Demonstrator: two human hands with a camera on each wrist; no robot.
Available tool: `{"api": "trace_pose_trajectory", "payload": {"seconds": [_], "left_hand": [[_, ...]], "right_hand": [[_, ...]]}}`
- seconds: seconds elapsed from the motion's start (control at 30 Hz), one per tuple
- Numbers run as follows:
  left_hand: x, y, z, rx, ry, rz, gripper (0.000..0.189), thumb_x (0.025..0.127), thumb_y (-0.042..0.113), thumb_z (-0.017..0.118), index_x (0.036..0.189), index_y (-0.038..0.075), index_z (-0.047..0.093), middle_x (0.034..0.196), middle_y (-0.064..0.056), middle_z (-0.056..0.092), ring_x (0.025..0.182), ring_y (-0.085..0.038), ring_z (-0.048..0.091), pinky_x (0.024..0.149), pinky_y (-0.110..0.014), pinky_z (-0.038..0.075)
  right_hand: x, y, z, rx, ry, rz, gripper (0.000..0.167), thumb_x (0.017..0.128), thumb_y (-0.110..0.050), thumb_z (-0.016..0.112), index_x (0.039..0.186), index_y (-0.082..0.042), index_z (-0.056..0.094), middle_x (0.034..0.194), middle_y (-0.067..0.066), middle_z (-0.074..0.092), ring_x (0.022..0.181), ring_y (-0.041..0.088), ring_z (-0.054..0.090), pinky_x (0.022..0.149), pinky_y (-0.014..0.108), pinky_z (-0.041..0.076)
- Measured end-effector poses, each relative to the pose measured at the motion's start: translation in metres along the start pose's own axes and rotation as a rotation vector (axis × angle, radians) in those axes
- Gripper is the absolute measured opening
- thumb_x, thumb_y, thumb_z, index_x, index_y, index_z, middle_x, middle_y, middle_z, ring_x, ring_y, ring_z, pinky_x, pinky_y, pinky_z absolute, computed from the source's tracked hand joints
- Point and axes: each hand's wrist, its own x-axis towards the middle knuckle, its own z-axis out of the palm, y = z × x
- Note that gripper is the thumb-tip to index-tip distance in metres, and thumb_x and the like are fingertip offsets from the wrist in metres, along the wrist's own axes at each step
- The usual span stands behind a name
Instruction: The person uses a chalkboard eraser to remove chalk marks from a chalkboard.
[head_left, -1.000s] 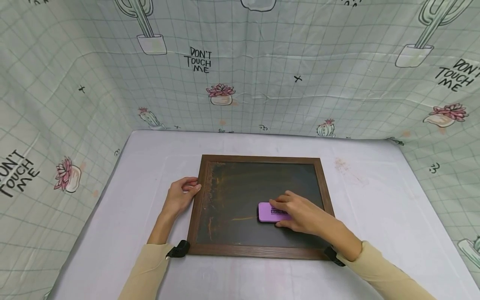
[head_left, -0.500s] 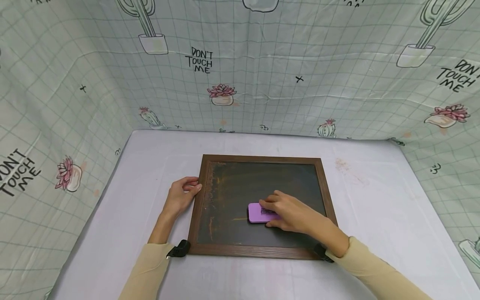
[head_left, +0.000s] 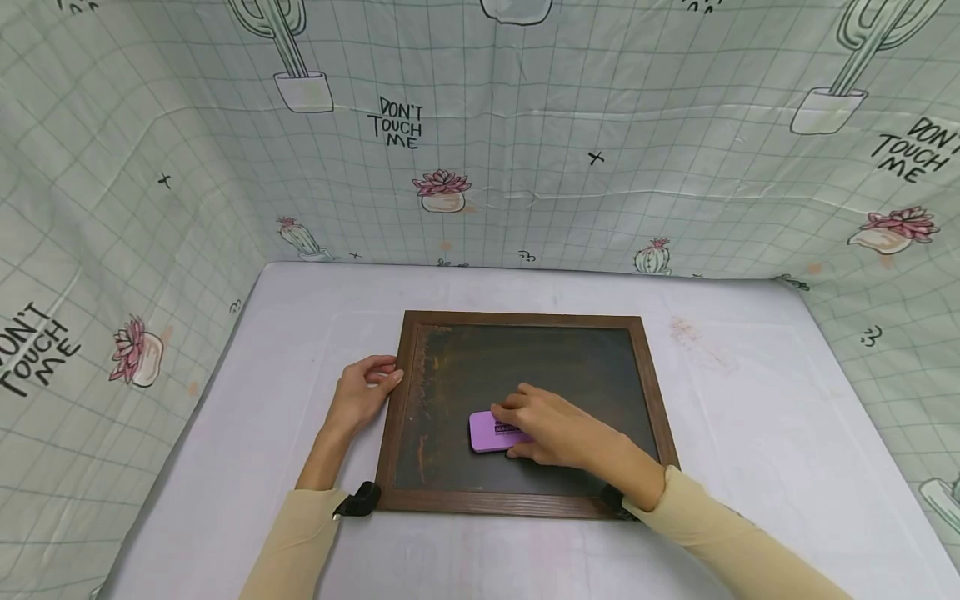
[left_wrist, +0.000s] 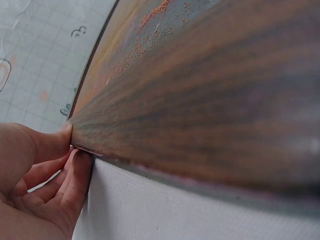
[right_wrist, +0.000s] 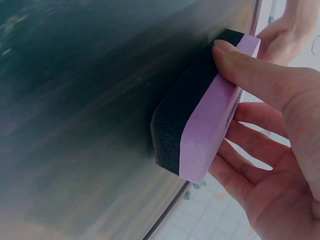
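A chalkboard [head_left: 592, 358] in a brown wooden frame [head_left: 525, 318] lies flat on the white table. My right hand [head_left: 558, 429] grips a purple eraser [head_left: 483, 433] against the dark surface, just below its middle. In the right wrist view the thumb presses one long side of the eraser's black felt [right_wrist: 172, 132], and the other fingers lie along the purple back. My left hand [head_left: 363, 392] holds the left side of the frame. Seen from the left wrist, the thumb [left_wrist: 55, 142] sits on the frame's edge with the fingers [left_wrist: 75, 175] tucked below it.
Orange chalk smears [head_left: 422, 454] and dust run down the board's left part. Printed cloth walls [head_left: 525, 125] stand behind and on both sides of the table [head_left: 750, 400]. A faint reddish stain [head_left: 690, 333] marks the tabletop right of the board.
My right hand has slid the eraser leftward across the board, and the short yellow line left of it no longer shows. The left hand keeps its place on the frame.
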Motion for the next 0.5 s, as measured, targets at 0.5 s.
{"api": "trace_pose_trajectory", "payload": {"seconds": [0.5], "left_hand": [[0.000,0.000,-0.001,-0.006,-0.002,0.010,0.036,0.099,0.011,0.070,0.130,-0.005,0.065,0.117,-0.022,0.068,0.104,-0.033,0.064,0.082,-0.034,0.046]], "right_hand": [[0.026,-0.019,0.004,-0.053,-0.058,-0.024,0.048,0.087,-0.029,0.086,0.125,-0.007,0.068,0.113,0.005,0.072,0.089,0.019,0.053,0.079,0.029,0.048]]}}
